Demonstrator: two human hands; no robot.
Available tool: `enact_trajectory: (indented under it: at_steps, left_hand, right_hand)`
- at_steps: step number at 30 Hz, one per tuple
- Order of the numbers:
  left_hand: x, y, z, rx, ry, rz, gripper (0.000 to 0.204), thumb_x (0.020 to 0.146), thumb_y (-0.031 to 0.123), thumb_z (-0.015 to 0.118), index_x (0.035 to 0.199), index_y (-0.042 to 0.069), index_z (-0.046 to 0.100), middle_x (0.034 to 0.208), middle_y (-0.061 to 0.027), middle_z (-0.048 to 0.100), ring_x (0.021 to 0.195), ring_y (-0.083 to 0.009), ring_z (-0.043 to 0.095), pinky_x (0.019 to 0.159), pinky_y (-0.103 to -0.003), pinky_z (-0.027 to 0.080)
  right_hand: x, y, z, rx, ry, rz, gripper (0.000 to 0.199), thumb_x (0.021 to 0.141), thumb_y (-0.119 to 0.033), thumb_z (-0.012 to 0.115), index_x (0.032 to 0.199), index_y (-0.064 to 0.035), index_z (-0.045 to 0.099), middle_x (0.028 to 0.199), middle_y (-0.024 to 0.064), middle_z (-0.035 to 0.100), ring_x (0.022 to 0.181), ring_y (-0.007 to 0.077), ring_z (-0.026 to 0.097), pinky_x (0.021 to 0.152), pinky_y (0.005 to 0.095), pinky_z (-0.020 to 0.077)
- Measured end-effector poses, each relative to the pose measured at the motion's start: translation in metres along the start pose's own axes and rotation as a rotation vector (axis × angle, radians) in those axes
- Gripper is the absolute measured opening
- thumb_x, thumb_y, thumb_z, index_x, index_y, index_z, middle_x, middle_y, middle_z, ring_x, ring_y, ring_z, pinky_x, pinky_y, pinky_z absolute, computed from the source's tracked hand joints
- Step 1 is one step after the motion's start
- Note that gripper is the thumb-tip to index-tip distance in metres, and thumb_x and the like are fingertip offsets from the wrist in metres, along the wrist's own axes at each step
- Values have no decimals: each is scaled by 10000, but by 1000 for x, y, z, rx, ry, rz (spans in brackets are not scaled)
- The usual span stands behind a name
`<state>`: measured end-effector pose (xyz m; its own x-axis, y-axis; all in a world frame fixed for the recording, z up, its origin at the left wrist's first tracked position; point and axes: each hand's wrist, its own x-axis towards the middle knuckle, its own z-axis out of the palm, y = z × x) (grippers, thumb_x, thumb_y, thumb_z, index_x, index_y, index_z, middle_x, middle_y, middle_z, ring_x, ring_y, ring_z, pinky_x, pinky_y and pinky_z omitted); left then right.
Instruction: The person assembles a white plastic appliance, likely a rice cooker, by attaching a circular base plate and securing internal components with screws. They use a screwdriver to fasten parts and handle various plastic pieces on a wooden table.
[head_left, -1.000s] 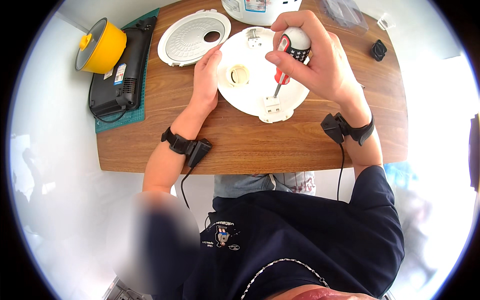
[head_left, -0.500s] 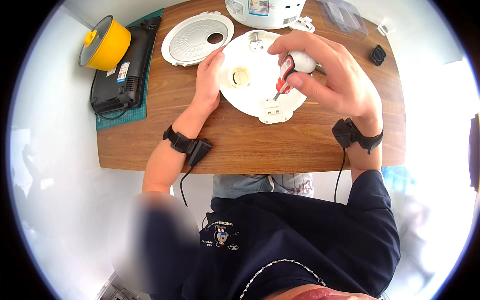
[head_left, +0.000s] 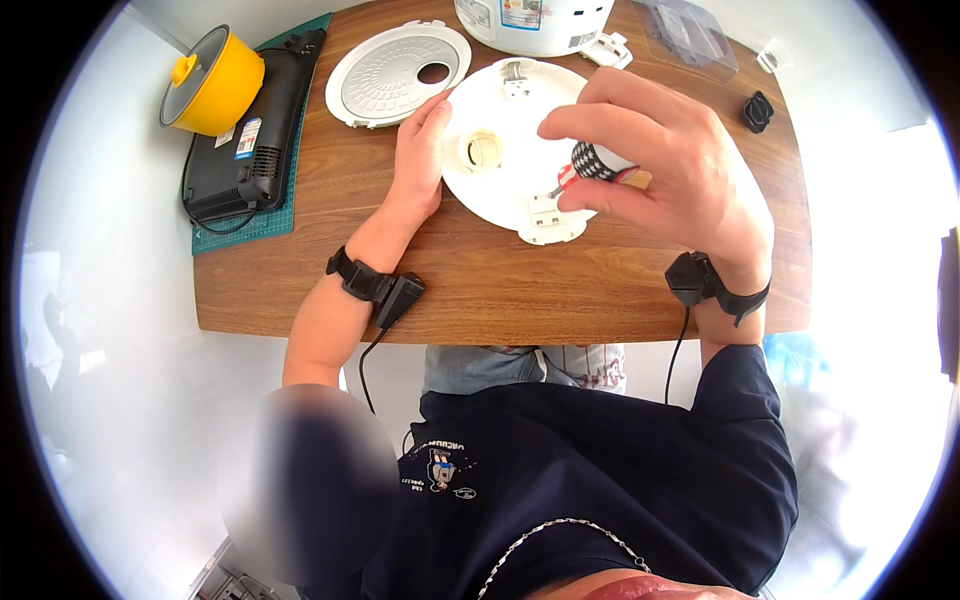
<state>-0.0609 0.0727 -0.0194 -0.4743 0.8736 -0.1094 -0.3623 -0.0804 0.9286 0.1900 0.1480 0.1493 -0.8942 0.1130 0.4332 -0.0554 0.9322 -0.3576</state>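
Right hand [head_left: 670, 175] raised, fingers pinching screwdriver [head_left: 598, 165]; left hand [head_left: 418, 150] flat, open, steadying white lid [head_left: 500, 185].

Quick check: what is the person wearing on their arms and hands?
Both hands are bare, no gloves. The left wrist carries a black strap with a small black box and a thin black cable; the right wrist has a matching strap and box. Dark navy short sleeves.

bare wood lay free along the table [head_left: 480, 300] front edge; white discs [head_left: 400, 75], cooker body [head_left: 535, 20], black appliance [head_left: 250, 140] crowded the rear.
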Motion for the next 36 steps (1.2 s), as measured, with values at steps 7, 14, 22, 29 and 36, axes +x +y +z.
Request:
enact_trajectory:
  at_steps: [7, 14, 22, 29, 36]
  left_hand:
    - [0, 0, 0, -4, 4, -7, 419, 1073, 192, 495, 1402, -61, 549, 1307, -135, 650, 1170, -193, 630, 1000, -335, 504]
    - [1, -2, -1, -7, -1, 4, 414, 1073, 190, 493, 1398, -60, 551, 1310, -136, 649, 1170, -192, 630, 1002, -336, 505]
    - [0, 1, 5, 3, -8, -2, 413, 1073, 183, 492, 1401, -62, 548, 1313, -136, 647, 1172, -191, 629, 998, -336, 506]
    - [-2, 2, 3, 2, 14, -4, 415, 1077, 188, 500, 1405, -63, 545, 1304, -132, 649, 1160, -188, 629, 989, -331, 507]
    - [1, -3, -1, -11, -14, 10, 411, 1079, 188, 508, 1404, -60, 545, 1298, -127, 651, 1154, -184, 630, 986, -325, 509]
  right_hand:
    - [-1, -1, 1, 21, 67, -50, 441, 683, -22, 813, 1113, -57, 720, 1079, 96, 656, 896, 268, 672, 762, 348, 572]
    - [2, -1, 4, -74, 125, -38, 486, 684, 6, 802, 1158, -47, 711, 1088, 107, 668, 940, 288, 680, 800, 367, 572]
    - [-2, 0, -4, -93, 47, 6, 584, 692, 36, 775, 1261, -51, 679, 1157, 132, 672, 1016, 313, 691, 859, 369, 586]
    - [-1, 14, 3, 289, -90, -143, 519, 710, -111, 837, 1209, -49, 709, 1132, 120, 687, 981, 261, 703, 831, 368, 593]
    - [2, 4, 9, 151, 115, -69, 499, 699, -34, 822, 1188, -48, 722, 1109, 107, 683, 988, 274, 700, 816, 346, 583]
